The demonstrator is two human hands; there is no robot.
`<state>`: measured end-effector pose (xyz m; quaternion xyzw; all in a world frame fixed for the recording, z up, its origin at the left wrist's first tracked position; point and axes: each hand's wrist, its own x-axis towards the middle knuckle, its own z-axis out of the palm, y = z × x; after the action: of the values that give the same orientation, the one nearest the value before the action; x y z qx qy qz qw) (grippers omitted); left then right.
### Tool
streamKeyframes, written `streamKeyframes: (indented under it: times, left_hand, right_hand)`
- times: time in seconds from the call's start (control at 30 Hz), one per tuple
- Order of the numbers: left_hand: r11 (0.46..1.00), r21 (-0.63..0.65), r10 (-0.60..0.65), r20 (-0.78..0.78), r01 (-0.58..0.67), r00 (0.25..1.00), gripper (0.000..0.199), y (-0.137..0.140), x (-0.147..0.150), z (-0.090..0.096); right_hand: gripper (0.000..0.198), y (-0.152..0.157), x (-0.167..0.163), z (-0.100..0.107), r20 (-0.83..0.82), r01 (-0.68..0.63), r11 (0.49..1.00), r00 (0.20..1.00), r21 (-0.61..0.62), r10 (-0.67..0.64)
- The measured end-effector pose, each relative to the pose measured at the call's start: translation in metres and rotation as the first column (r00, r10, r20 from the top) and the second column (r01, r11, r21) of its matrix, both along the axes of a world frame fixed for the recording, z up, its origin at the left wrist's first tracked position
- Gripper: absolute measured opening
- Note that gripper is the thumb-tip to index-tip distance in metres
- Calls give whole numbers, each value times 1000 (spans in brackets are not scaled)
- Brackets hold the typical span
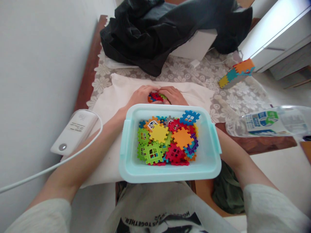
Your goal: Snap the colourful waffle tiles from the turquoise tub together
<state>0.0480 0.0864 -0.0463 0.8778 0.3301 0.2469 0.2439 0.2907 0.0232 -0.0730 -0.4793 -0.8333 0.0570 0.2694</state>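
Beyond the far rim of a pale turquoise tub (209, 161), my left hand (141, 95) and my right hand (174, 95) meet around a small cluster of interlocking plastic building tiles (155, 96). Red, blue, orange and green show between my curled fingers; the tub's rim hides the lower part of both hands. Loose tiles with notched edges fill the middle of the tub. On top are a yellow tile (158, 133), an orange tile (182, 138), a lime green window tile (154, 153) and a blue window tile (190, 117).
A white cloth (104, 103) lies beneath the tub. To the left is a white power strip (75, 132) with its cable. A joined tile structure (236, 73) stands at the right, behind a clear plastic bottle (264, 121). Black fabric (150, 32) drapes over the back.
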Motion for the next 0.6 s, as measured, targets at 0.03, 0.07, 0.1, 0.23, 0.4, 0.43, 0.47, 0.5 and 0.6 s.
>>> streamKeyframes:
  times: [0.03,0.07,0.1,0.23,0.4,0.43,0.47,0.5,0.6]
  left_hand:
    - [1000,2,-9,6,9,1000,61,1,0,-1]
    - [1000,-3,-11,15,11,1000,59,2,-1,-1]
    - [1000,-13,-6,25,7,1000,57,3,-1,-2]
    - [999,-13,47,55,-47,997,52,5,0,-5]
    - [992,-1,124,39,-124,992,57,5,1,-9]
    - [991,-2,137,32,-137,990,57,5,1,-10]
    - [989,-4,146,26,-146,989,57,5,1,-10]
    - [988,-6,155,22,-154,988,56,4,1,-9]
    - [984,-21,175,38,-175,984,55,1,0,-3]
  right_hand:
    - [40,0,0,0,8,-6,1000,1000,-4,6]
    - [40,0,0,0,15,-11,1000,1000,-9,11]
    - [40,0,-1,0,19,-11,1000,1000,-15,12]
    - [47,1,-1,0,29,6,999,1000,-52,-4]
    - [53,2,0,-2,52,4,999,999,-49,-1]
    - [54,2,1,-2,54,-15,999,998,-39,17]
    - [53,3,1,-3,58,-37,999,998,-30,39]
    - [51,4,2,-3,60,-59,998,996,-24,61]
    - [46,6,4,-5,57,-105,994,993,-20,106]
